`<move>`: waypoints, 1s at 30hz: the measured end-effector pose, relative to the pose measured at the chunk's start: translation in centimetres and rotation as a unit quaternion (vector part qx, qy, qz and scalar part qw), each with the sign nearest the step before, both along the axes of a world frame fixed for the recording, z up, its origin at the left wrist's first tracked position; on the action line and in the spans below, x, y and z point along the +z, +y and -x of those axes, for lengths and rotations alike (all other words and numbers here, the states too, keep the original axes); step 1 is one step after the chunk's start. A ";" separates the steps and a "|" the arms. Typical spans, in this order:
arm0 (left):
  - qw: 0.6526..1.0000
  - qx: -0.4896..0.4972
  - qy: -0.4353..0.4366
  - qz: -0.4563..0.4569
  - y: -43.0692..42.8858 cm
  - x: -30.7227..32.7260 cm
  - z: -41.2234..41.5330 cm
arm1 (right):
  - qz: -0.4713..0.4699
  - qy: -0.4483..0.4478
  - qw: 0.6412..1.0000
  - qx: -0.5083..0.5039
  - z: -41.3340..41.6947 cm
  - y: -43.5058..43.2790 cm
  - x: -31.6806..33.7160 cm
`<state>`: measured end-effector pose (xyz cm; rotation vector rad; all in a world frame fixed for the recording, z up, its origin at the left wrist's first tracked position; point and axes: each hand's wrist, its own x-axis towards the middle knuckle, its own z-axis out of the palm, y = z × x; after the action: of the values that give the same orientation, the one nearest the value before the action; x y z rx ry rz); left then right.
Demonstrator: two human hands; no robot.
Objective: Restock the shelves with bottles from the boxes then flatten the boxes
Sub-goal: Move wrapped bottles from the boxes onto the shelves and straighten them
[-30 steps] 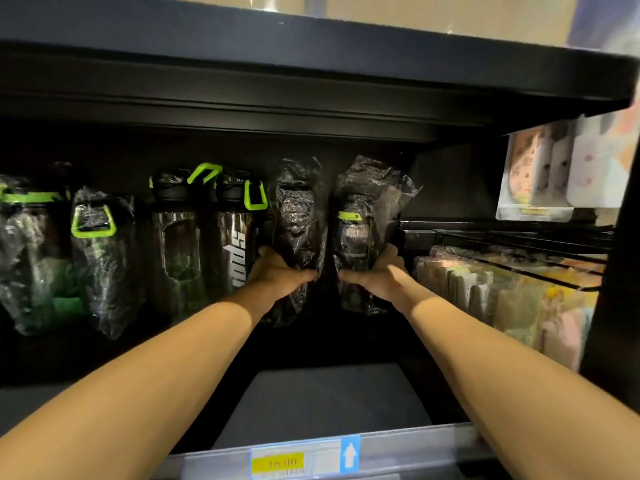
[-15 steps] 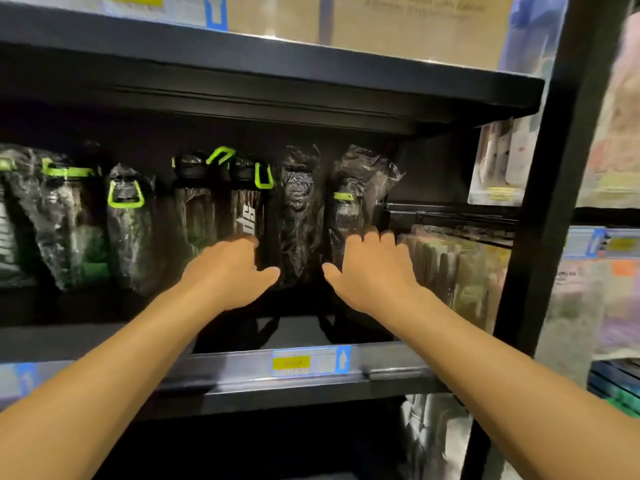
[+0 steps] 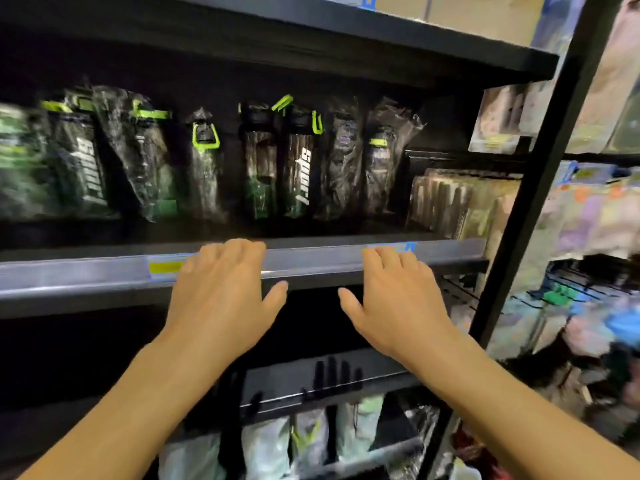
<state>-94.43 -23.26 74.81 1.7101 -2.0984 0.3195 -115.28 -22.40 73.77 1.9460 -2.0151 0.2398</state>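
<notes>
In front of the shelf [image 3: 329, 260], our left hand [image 3: 221, 299] and right hand [image 3: 398, 303] hover empty, fingers [image 3: 242, 252] loosely spread and holding nothing. A second ago each gripped a wrapped bottle deep on that shelf. We have since let go and drawn back, so we judge this pair stocked and the boxes, out of view, next. The green-banded bottle [image 3: 379, 168] and the darker bottle [image 3: 343, 161] stand upright, side by side at the right end of the row. Both are black and sheathed in crinkled clear plastic.
</notes>
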 end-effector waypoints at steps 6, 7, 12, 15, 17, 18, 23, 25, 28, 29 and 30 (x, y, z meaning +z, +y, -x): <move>0.999 0.034 -0.020 -0.036 7.9 -4.3 -6.7 | -0.032 -0.007 0.999 0.018 -6.3 7.9 -3.8; 0.998 0.043 -0.020 -0.044 9.3 -5.1 -7.8 | -0.038 -0.008 0.999 0.024 -7.2 9.2 -4.5; 0.991 0.081 -0.010 -0.101 16.9 -9.5 -11.7 | -0.064 -0.024 0.996 0.061 -11.2 15.8 -8.6; 0.984 0.105 -0.023 -0.140 21.7 -12.0 -13.2 | -0.097 -0.048 0.991 0.077 -12.8 20.0 -11.2; 0.979 0.116 -0.031 -0.164 24.9 -13.5 -14.2 | -0.116 -0.055 0.988 0.087 -13.8 22.7 -12.9; 0.977 0.119 -0.035 -0.174 26.3 -14.2 -14.7 | -0.122 -0.054 0.987 0.090 -14.4 23.9 -13.7; 0.965 0.139 -0.050 -0.219 32.3 -16.9 -19.6 | -0.175 -0.066 0.978 0.090 -19.0 29.2 -16.4; 0.961 0.148 -0.041 -0.231 33.6 -18.0 -22.6 | -0.184 -0.060 0.977 0.094 -21.7 30.6 -17.3; 0.955 0.166 -0.022 -0.245 35.0 -20.1 -28.4 | -0.205 -0.053 0.972 0.097 -26.8 31.6 -18.8; 0.953 0.173 -0.014 -0.248 35.4 -20.9 -30.7 | -0.210 -0.051 0.971 0.100 -28.9 31.7 -19.5; 0.951 0.179 -0.006 -0.251 35.7 -21.7 -33.2 | -0.214 -0.049 0.970 0.104 -31.1 31.6 -20.1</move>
<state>-61.24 12.40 53.06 2.3914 -1.9788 -0.1214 -84.18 9.24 53.63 2.4566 -2.0517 -0.0613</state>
